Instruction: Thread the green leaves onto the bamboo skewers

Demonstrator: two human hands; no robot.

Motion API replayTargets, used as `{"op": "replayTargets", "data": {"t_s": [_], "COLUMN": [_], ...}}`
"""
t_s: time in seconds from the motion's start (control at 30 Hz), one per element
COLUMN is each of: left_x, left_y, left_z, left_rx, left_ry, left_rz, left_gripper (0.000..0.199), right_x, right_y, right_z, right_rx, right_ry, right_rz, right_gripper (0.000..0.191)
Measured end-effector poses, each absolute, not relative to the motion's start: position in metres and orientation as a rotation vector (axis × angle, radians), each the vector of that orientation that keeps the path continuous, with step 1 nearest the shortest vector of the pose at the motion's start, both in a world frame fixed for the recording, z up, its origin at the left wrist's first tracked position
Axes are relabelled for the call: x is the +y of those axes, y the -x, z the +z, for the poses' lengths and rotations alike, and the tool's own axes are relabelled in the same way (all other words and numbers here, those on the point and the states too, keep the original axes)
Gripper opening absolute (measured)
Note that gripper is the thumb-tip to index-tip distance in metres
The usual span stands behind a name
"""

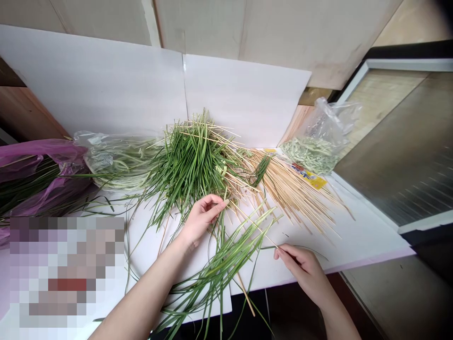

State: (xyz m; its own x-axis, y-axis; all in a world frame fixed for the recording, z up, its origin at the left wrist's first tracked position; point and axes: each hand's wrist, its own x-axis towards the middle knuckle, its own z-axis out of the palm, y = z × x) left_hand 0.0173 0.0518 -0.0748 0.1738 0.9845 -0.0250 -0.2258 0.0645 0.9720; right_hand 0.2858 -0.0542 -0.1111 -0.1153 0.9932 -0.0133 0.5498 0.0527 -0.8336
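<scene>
My left hand (pixel 205 215) is closed, thumb and forefinger pinching one end of a thin wooden skewer (pixel 251 221) by the base of the green pile. The other end of this skewer lies in the pinched fingers of my right hand (pixel 299 264), near the table's front edge. Loose long green stalks (pixel 226 264) lie below and between the hands, some hanging over the front edge. Behind my left hand rises a big heap of skewered green leaves (pixel 194 160). To its right many wooden skewers (pixel 293 189) are fanned out.
A pink bag (pixel 67 156) of greens and a clear bag (pixel 120 160) of pale stalks stand at the left. Another clear bag (pixel 314 146) sits back right on yellow packaging (pixel 314 179). White boards (pixel 244 99) stand behind. A blurred patch (pixel 67 274) covers the lower left.
</scene>
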Motion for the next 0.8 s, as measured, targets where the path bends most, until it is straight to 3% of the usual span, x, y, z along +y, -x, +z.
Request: {"op": "replayTargets", "data": {"t_s": [0.33,0.8], "left_x": [0.052,0.05], "left_y": [-0.016,-0.018], "left_z": [-0.074,-0.073], "left_rx": [1.005,0.901], "left_ry": [-1.054,-1.065], "left_rz": [1.364,1.218], "left_gripper": [0.025,0.025], "right_x": [-0.061,-0.06], "right_y": [-0.283,-0.288], "right_z": [-0.093,-0.101], "right_rx": [-1.776,-1.798], "right_ry": [1.599,1.547], "right_rz": [0.869,0.878], "right_gripper": [0.035,0.037]}}
